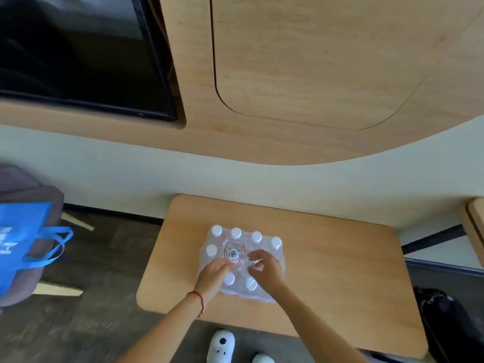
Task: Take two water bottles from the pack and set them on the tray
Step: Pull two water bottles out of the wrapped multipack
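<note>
A shrink-wrapped pack of water bottles point(242, 243) with white caps stands upright in the middle of a low wooden table point(340, 258). Both of my hands rest on top of the pack. My left hand point(214, 272) pinches the clear plastic wrap near the pack's front left. My right hand point(264, 268) grips the wrap just to its right, fingers curled into the film by the barcode label. Several caps show around my hands. No tray is in view.
A grey chair point(23, 195) with a blue tote bag point(23, 242) stands at the left. A wooden wall panel point(314, 74) and a dark screen point(78, 53) rise behind the table. A black bag point(445, 318) sits at the right. My white shoes point(221, 347) are by the table's front edge.
</note>
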Action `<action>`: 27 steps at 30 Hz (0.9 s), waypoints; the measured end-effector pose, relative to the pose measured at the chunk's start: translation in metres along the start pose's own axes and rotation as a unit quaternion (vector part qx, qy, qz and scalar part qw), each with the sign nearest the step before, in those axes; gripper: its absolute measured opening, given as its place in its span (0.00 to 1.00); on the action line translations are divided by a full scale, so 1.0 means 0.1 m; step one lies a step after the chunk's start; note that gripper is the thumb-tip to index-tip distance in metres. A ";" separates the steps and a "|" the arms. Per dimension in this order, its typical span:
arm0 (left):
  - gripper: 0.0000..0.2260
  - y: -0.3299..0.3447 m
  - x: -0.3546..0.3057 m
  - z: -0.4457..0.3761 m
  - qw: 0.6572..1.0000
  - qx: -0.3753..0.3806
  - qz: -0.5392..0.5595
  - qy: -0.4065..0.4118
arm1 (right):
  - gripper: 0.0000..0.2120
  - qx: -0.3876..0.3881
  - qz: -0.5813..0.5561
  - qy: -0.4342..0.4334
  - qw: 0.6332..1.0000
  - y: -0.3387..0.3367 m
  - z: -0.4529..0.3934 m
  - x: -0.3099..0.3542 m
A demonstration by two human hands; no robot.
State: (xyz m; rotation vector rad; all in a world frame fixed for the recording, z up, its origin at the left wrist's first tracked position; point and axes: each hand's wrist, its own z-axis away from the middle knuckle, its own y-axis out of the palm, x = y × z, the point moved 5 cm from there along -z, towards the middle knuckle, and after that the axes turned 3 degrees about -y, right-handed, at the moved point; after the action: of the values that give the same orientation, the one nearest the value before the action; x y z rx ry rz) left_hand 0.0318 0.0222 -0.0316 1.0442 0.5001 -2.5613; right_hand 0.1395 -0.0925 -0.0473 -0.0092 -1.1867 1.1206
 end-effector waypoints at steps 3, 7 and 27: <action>0.07 -0.13 0.11 -0.24 0.991 -0.060 -0.117 0.040 | 0.24 0.038 0.106 -0.059 0.992 0.25 -0.19 0.05; 0.19 -0.18 0.30 -0.36 0.975 -0.064 -0.208 0.053 | 0.32 0.065 0.183 -0.063 0.979 0.48 -0.33 -0.03; 0.45 0.01 0.35 -0.59 0.908 -0.137 -0.363 0.156 | 0.19 -0.107 0.251 -0.087 0.958 -0.06 0.10 -0.52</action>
State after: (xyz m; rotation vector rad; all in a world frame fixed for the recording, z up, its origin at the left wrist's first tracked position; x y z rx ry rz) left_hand 0.0441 0.0410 -0.0969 1.3502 1.5412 -2.7754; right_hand 0.1391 -0.1367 -0.0774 -0.4055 -1.5091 1.4474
